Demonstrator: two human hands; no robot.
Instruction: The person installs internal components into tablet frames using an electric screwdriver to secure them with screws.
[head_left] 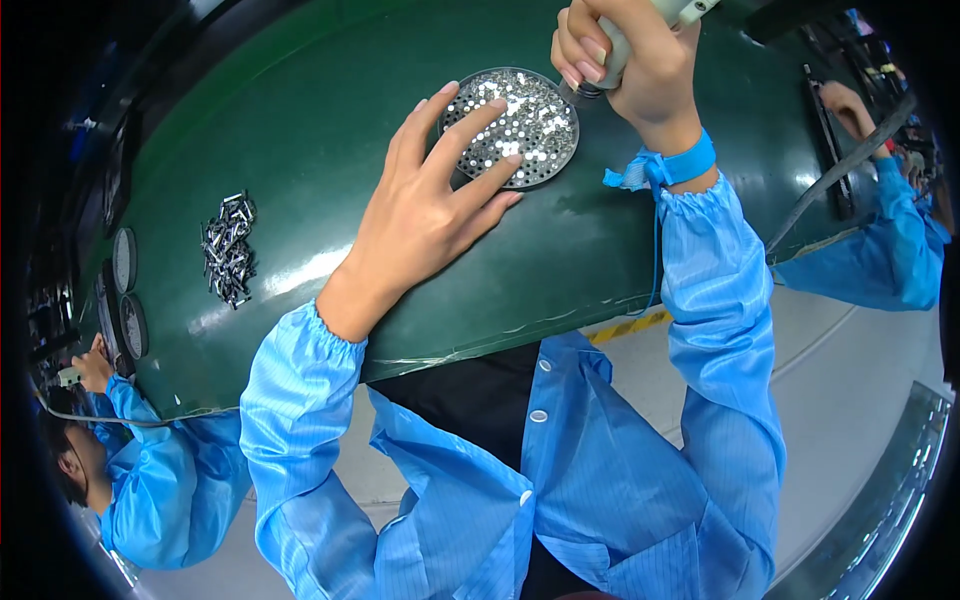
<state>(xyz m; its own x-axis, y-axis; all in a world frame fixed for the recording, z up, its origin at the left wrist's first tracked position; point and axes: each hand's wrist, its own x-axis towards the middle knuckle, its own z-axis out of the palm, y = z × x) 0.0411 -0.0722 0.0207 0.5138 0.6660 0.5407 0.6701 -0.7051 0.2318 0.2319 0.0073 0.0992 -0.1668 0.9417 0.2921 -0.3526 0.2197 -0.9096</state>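
On the green table lies a round, dark-rimmed perforated plate [548, 140] covered with many small shiny metal parts. My left hand [420, 200] spreads its fingers over the plate's left side, fingertips on or just above the parts. It grips nothing that I can see. My right hand [650, 70] is wrapped round a pale electric screwdriver [617, 58] at the plate's upper right. The tool's dark nose [580, 94] points toward the plate's right rim; its tip is hard to make out. A blue strap [688, 160] circles my right wrist.
A heap of small dark and silver metal pieces [229, 248] lies left on the green table [330, 130]. Round trays [124, 258] stand at the far left. One co-worker [165, 480] sits left, another co-worker's sleeve [870, 260] shows right, near a grey cable [835, 178].
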